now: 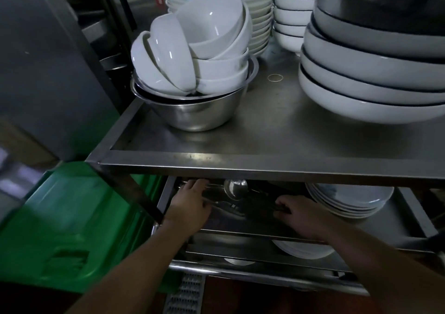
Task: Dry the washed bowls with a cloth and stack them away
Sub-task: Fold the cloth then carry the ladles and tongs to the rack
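1. Two hands reach under the top shelf (240, 162) of a steel rack, into the shelf below.
2. The left hand (190, 205) lies near that lower shelf's left edge, fingers stretched forward and fairly straight over a metal tray (168, 193); it grips nothing that I can see.
3. The right hand (301, 217) sits toward the middle of the lower shelf, fingers curled around a dark object (260, 207); what that object is cannot be told in the gloom.
4. A steel ladle (236, 187) lies between the two hands, toward the back.
5. A stack of white plates (349, 200) stands at the lower shelf's right side, just beside the right hand.
6. On the top shelf, near its left edge, a steel mixing bowl (192, 111) holds white bowls (204, 46), some nested upright, others tipped on their sides.
7. Large dark-rimmed bowls (373, 73) are stacked at the top shelf's right edge, with further stacks of white dishes (291, 13) along the back.
8. A rubber band (275, 78) lies on the top shelf between the two groups.
9. A green bin (72, 217) stands left of the rack.
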`<action>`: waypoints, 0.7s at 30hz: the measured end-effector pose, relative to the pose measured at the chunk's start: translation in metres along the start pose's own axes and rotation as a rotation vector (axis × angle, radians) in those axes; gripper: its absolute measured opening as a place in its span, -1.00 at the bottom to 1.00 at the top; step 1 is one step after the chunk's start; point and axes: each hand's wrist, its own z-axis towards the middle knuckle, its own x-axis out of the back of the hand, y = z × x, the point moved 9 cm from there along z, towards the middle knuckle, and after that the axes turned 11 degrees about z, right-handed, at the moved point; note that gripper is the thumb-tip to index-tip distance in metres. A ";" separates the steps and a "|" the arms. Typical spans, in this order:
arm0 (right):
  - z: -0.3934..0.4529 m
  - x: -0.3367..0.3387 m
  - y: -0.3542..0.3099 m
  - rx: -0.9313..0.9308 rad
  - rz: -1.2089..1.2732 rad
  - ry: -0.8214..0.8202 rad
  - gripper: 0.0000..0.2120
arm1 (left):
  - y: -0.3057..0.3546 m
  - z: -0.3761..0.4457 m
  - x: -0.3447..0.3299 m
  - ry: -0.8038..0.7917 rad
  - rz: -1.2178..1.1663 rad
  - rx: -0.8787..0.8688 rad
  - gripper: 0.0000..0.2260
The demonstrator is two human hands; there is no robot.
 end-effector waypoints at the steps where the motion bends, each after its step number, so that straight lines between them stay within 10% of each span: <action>1: 0.002 -0.002 0.000 0.006 0.001 -0.006 -0.80 | -0.001 -0.004 0.002 0.010 -0.002 0.013 -0.50; 21: 0.041 -0.039 -0.017 -0.013 -0.032 0.005 -0.88 | -0.013 -0.038 -0.010 -0.066 0.003 0.102 -0.54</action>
